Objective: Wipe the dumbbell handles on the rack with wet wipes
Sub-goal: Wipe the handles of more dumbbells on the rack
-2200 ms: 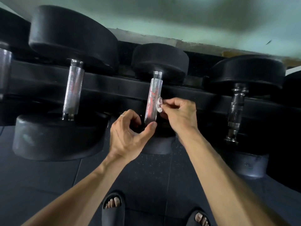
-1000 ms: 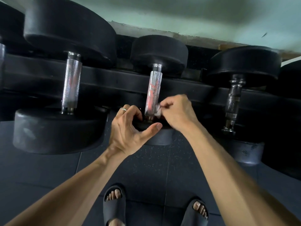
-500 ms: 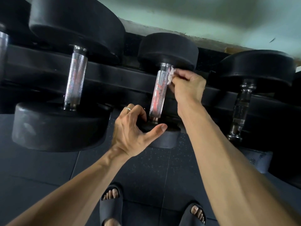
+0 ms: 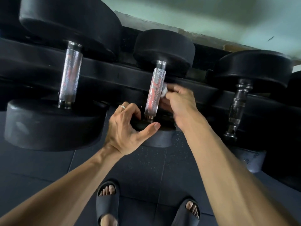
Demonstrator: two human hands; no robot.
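The middle dumbbell's knurled silver handle (image 4: 154, 92), streaked with red, lies across the black rack (image 4: 104, 72). My right hand (image 4: 180, 103) pinches a small white wet wipe (image 4: 164, 92) against the handle's right side, about halfway along. My left hand (image 4: 128, 128) grips the near black head of this dumbbell (image 4: 161, 137), thumb in front and fingers curled over its top edge. A ring shows on one finger.
A larger dumbbell with a silver handle (image 4: 70, 74) lies to the left. A dumbbell with a dark ribbed handle (image 4: 236, 108) lies to the right. Below are dark rubber floor tiles (image 4: 48, 163) and my feet in black slides (image 4: 107, 201).
My right hand with the wipe slid down to the handle's near end, up to its far end, then back down to the middle. My left hand kept its hold on the dumbbell head.
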